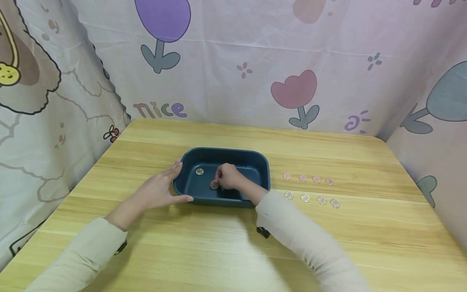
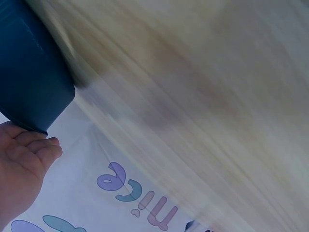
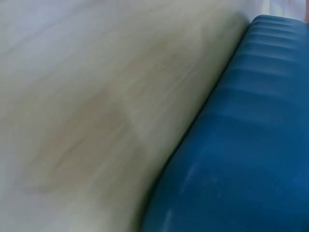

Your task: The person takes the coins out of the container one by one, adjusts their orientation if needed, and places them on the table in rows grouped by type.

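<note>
A dark blue rectangular basin (image 1: 220,201) stands on the wooden table. My left hand (image 1: 157,190) holds its left end, fingers along the outer left side and thumb at the front corner. In the left wrist view, fingertips of the left hand (image 2: 24,159) touch the basin's rim (image 2: 29,126). Inside the basin, my right hand (image 1: 230,177) pinches a reddish coin (image 1: 214,185) at its fingertips, near the floor. A gold-toned coin (image 1: 199,171) lies at the basin's left. The right wrist view shows the basin's outer wall (image 3: 241,145) but not the right hand's fingers.
Right of the basin, a back row of several reddish coins (image 1: 303,178) lies on the table (image 1: 204,251). In front of it runs a row of several silvery coins (image 1: 305,198). A printed cloth (image 1: 226,89) hangs behind the table.
</note>
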`<state>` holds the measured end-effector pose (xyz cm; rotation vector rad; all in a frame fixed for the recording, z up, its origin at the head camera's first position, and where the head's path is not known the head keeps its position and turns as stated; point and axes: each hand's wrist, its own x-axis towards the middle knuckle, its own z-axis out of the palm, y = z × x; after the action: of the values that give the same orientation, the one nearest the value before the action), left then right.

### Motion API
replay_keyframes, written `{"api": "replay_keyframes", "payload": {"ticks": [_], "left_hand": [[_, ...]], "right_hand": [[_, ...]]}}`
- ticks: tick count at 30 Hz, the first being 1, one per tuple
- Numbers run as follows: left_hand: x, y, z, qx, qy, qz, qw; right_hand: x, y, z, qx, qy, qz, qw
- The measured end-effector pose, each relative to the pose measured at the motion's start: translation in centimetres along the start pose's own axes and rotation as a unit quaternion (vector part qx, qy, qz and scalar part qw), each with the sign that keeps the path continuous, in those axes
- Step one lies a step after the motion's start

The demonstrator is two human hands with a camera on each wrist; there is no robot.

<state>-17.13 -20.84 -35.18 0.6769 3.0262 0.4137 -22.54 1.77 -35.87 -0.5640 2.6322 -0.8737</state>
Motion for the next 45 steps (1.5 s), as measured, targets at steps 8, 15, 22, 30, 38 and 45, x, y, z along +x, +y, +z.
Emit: {"api": "replay_keyframes", "payload": {"ticks": [8, 15, 22, 30, 38, 45], "left_hand": [[0.0, -0.2, -0.2, 0.006, -0.008, 0.003, 0.9999], [0.0, -0.1, -0.3, 0.005, -0.004, 0.004, 1.0000], [0.1, -0.1, -0.3, 0.007, -0.010, 0.005, 0.9999], [0.1, -0.1, -0.2, 0.006, -0.011, 0.002, 0.9999], [0.0, -0.1, -0.1, 0.003, -0.010, -0.002, 0.9999], [0.0, -0.2, 0.0, 0.000, -0.008, -0.003, 1.0000]], "right_hand": [[-2.0, 0.7, -1.3, 0.119, 0.036, 0.008, 0.9922], [-3.7, 1.1, -2.4, 0.179, 0.097, -0.010, 0.9791], [-5.4, 2.0, -3.5, 0.231, 0.141, -0.003, 0.9628], [-7.1, 4.2, -4.8, 0.270, 0.171, 0.021, 0.9474], [-8.9, 6.8, -6.2, 0.309, 0.194, 0.046, 0.9302], [-11.1, 9.2, -7.8, 0.305, 0.210, 0.056, 0.9274]]}}
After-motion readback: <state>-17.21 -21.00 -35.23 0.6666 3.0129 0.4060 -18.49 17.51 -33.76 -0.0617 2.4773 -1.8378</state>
